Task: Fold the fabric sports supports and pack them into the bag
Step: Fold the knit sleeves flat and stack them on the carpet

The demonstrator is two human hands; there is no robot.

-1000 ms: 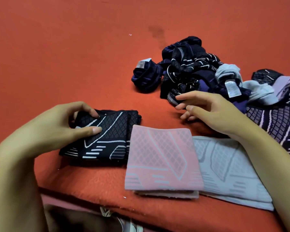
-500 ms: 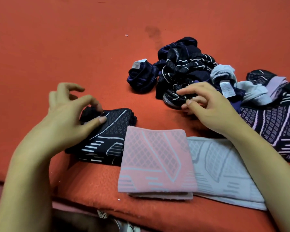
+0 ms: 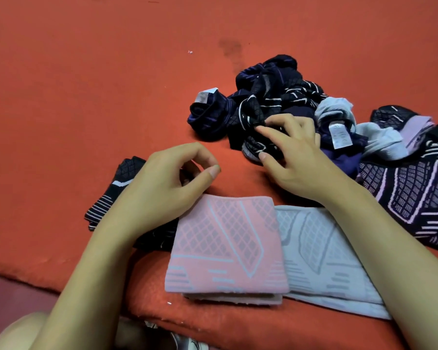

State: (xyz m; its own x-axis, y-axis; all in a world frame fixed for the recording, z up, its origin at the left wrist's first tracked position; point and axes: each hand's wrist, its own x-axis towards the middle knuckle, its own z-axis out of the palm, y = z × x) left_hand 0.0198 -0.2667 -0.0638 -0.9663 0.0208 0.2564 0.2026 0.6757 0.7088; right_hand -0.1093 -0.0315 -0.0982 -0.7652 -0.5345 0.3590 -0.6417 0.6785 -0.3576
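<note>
Left hand (image 3: 162,183) hovers over the folded black support (image 3: 111,193), fingers (image 3: 200,152) loosely curled, thumb tip close to the index tip, nothing held between them. The hand and forearm cover most of that support; only its left part, with white stripes and grid pattern, shows.

Right hand (image 3: 296,160) is on the near edge of the heap of unfolded supports (image 3: 276,97). Index finger and thumb are spread and lie against a black piece with white lines (image 3: 253,114); the other fingers are bent behind it. Whether the cloth is actually pinched, I cannot tell.

Folded pink support (image 3: 225,251) lies flat near the front edge of the red surface (image 3: 86,84), just right of the black one and touching it. A folded grey support (image 3: 321,261) lies beside the pink one on its right, partly under it; the right forearm crosses over the grey one's far right part.

The heap holds dark navy and black pieces, one rolled navy piece with a white label (image 3: 208,97) at its left, pale grey pieces (image 3: 336,109) with a second label (image 3: 341,135), and a lilac piece (image 3: 415,130). A large black support with lilac grid (image 3: 410,198) lies spread at the right, behind the right forearm.

A dark stain (image 3: 229,46) marks the surface beyond the heap. Below the front edge something patterned shows; not identifiable. No bag identifiable in view.
</note>
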